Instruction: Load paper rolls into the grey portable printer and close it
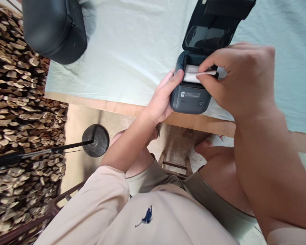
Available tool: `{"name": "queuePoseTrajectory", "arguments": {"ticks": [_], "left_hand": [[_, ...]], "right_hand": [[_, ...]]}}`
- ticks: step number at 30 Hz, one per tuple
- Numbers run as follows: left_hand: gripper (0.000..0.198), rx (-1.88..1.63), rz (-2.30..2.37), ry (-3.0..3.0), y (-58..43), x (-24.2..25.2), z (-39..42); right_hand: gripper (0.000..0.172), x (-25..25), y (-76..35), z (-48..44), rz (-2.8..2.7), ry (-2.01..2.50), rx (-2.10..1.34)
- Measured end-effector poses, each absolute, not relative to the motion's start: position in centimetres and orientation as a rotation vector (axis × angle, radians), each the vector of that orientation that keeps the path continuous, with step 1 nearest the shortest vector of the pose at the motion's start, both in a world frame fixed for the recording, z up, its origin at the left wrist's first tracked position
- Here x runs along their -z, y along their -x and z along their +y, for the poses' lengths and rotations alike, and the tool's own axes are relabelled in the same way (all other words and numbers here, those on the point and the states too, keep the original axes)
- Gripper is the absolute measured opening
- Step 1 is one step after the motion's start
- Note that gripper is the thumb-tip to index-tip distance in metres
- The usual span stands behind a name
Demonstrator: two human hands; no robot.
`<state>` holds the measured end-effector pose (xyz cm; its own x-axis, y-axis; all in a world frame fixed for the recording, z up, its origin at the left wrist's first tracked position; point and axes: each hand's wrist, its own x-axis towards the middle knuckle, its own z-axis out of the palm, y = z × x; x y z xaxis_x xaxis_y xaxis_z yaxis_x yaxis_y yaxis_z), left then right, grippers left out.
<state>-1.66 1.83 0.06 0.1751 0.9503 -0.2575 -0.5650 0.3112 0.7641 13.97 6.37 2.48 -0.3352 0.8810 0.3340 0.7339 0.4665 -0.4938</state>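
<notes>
A small dark grey label printer (pixel 191 98) rests at the front edge of the cloth-covered table, its lid (pixel 214 25) swung up and back. Inside its bay lies a white paper roll (pixel 190 77). My left hand (pixel 167 93) grips the printer's left side, with the thumb on the rim of the bay. My right hand (pixel 241 76) is over the bay from the right. Its thumb and index finger pinch the loose end of the paper. On the printer's front are a power button and a printed sticker.
A black zippered case (pixel 54 30) stands at the table's far left. The pale blue cloth (pixel 132 44) covers the table up to its wooden edge (pixel 109 104). A stand with a round black base (pixel 95 140) is on the floor. Stacked firewood (pixel 22 112) lines the left side.
</notes>
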Motion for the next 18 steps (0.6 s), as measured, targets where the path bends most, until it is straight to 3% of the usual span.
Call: {"name": "queuePoseTrajectory", "arguments": {"ticks": [7,13,18], "left_hand": [[0.035,-1.138,0.687,-0.547,2.1,0.0,2.0],[0.010,-1.199,0.801,-0.632,2.2,0.2,1.8],[0.015,-1.140,0.900,-0.728,2.3,0.5,2.0]], "right_hand": [[0.010,-3.6,-13.8,5.3,-2.208,1.135,-0.335],[0.012,-4.3,-14.1,5.0,-2.262,1.070,-0.463],[0.017,-4.6,-13.8,4.9,-1.916,1.155,-0.551]]}}
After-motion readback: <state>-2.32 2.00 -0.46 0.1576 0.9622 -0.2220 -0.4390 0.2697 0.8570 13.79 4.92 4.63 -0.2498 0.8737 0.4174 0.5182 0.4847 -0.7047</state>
